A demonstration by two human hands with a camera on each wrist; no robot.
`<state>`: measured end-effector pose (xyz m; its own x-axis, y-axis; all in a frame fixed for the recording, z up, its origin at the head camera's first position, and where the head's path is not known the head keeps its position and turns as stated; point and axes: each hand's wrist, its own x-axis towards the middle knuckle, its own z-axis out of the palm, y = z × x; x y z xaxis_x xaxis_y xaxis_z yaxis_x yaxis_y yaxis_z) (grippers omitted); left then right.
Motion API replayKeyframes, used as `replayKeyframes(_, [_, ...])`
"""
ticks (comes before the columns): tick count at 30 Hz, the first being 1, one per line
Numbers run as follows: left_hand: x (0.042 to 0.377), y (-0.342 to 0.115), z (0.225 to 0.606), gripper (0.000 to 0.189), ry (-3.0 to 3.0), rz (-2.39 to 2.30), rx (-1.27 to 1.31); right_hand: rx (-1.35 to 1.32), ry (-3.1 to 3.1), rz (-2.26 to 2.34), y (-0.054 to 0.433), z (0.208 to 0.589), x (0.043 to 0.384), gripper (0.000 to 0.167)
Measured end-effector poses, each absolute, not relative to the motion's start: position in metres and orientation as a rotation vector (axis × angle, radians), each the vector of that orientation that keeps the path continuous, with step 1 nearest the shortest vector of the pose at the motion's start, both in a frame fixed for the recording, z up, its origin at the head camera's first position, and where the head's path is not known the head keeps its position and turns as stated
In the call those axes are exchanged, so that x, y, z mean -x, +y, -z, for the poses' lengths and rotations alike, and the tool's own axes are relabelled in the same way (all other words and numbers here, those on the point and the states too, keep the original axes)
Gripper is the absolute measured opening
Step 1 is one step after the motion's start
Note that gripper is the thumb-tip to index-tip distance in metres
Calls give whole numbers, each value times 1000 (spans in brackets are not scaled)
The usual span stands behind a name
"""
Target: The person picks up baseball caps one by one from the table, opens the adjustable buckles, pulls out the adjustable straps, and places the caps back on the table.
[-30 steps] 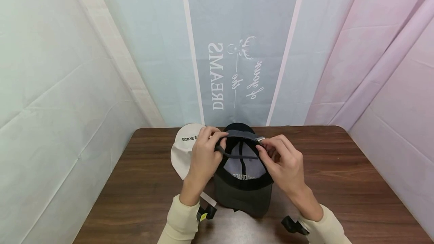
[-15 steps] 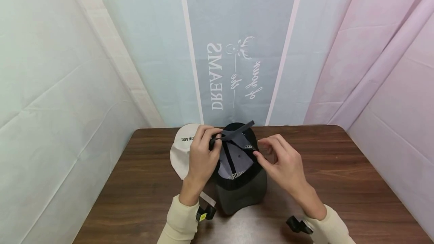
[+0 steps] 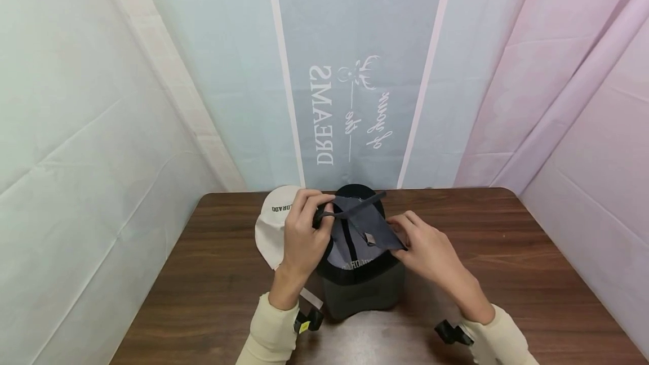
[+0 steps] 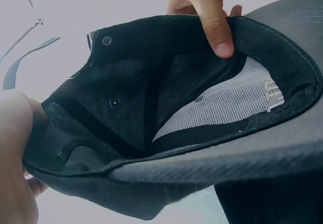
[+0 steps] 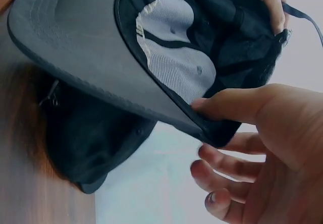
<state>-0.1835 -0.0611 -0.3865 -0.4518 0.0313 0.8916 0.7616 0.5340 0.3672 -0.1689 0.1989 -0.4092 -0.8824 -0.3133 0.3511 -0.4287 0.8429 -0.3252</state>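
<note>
A dark grey baseball cap (image 3: 365,294) is held up with its inside showing and its brim toward the person. The left hand (image 3: 306,227) pinches the cap's back edge on the left, where a narrow loose strap (image 3: 372,200) sticks out to the right. On the other side, the right hand (image 3: 428,244) grips the edge between thumb and fingers. The right wrist view has that thumb (image 5: 227,105) inside the sweatband near the brim, with fingers underneath. In the left wrist view, pale mesh lining (image 4: 217,100) shows inside the crown.
Behind the held cap, a black cap (image 3: 357,189) stands on the brown wooden table (image 3: 507,275). A white cap (image 3: 270,232) with dark lettering sits to its left, partly covered by the left hand. Fabric curtains (image 3: 233,72) surround the table.
The strap that spanned the cap's back has come apart, its end swinging loose. The right hand has moved from the strap's clasp down along the edge; the left hand has barely moved.
</note>
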Motion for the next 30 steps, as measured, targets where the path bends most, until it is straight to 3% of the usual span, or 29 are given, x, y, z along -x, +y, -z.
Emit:
replayKeyframes(8, [182,-58,386,16,-1832,1034,711,-510,-2917,-623,210,401,170,17])
replayKeyframes(15, [180,-54,385,16,-1798,1057,750,-529,-2913,-691,220,395,169,24])
replayKeyframes(30, [177,-43,385,18,-1775,1111,887,-386,-2712,-695,247,381,169,15])
